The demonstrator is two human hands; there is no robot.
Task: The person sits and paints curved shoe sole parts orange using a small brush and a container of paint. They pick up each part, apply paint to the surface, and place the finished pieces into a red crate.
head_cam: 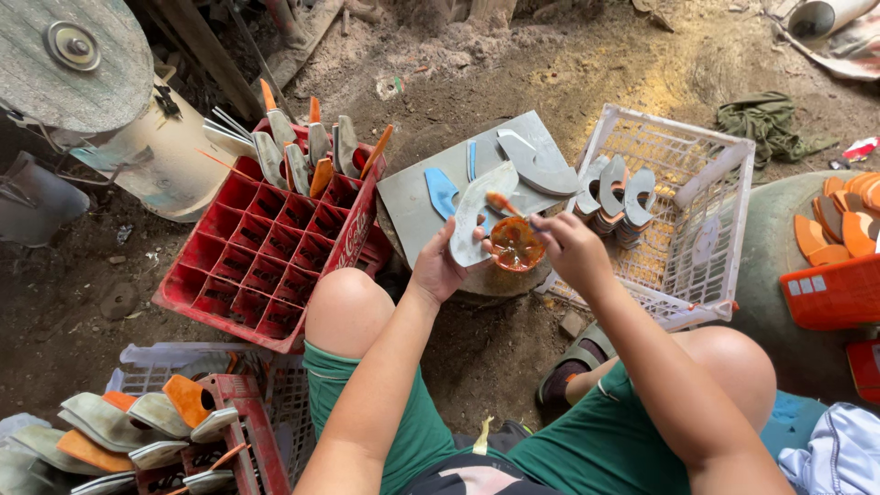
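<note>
Right now a person sits low on the dirt floor (587, 64) with a grey board (412, 197) in front of the knees. Everything sits around that board.

The left hand (444, 266) is at the near edge of the board. Its fingers (478, 240) are closed around a curved grey shoe piece (477, 206) and hold it flat, face up. The right hand (570, 247) is just right of the near edge. Its fingers (543, 223) pinch a small brush (504, 203) with an orange tip. The tip rests on the shoe piece. A little cup of orange glue (516, 245) sits between the two hands, touching the piece.

On the board lie a blue shoe piece (441, 191) and a bigger grey curved piece (536, 165). Left of the board stands a red crate (266, 257) with pieces stuck upright in its far slots. Right of the board is a white basket (697, 211) holding a stack of grey pieces.

To do this step well, I think the left hand should keep the piece still and level. The brush should spread the glue thin and even, right up to the edge but not over it. Too much glue could drip on the fingers, so wiping the brush on the cup rim would help.
</note>
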